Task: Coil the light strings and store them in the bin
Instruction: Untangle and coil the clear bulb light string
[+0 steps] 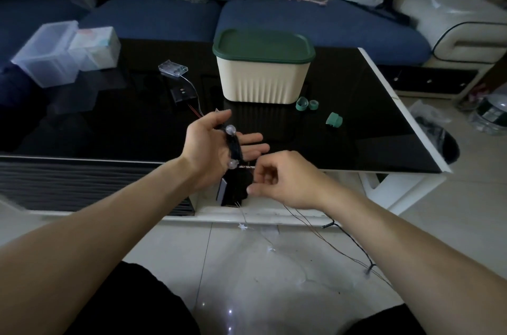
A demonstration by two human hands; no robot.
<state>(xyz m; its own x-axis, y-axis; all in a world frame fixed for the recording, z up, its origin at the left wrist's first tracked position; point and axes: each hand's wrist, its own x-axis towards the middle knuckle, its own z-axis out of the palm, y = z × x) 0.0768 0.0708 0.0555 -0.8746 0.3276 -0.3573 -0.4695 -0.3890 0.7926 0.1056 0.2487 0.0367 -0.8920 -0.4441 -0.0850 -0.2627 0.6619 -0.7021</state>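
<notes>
One dark wire coil [233, 145] with two round clear bulbs, wrapped across my left hand [216, 142], fingers straight, loop axis running near to far. My right hand [277, 178] pinches the thin wire [354, 241] trailing to the floor. One ribbed cream bin [263, 79], green lid on, on the glossy black tabletop [365, 115]. Three green tape rolls [307, 104] beside it.
</notes>
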